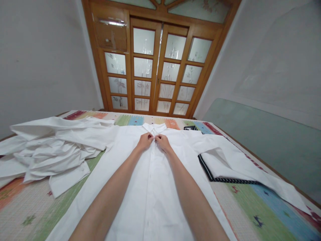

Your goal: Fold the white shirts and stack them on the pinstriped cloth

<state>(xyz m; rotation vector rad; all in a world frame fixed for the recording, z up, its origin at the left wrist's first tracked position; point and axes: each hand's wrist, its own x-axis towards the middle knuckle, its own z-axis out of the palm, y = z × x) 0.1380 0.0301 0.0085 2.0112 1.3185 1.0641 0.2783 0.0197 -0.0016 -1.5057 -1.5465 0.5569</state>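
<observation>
A white collared shirt [132, 201] lies spread front up, its collar [154, 127] at the far end and its button strip running toward me. Just below the collar, my left hand [145, 141] pinches the strip's edge from the left. Facing it, my right hand [162, 142] pinches the shirt front from the right, its fingertips close to the left hand's. Both hands are closed on the shirt's fabric; a button between the fingertips is too small to make out. The shirt's right-hand sleeve [240, 164] stretches out toward the right edge.
Crumpled white garments [57, 147] are heaped on the left. Under the sleeve lies a white cloth with a black striped edge [225, 180]. Everything rests on a colourful patterned cover [250, 204]. A pale green board [263, 144] stands along the right side; wooden glass doors [155, 67] are beyond.
</observation>
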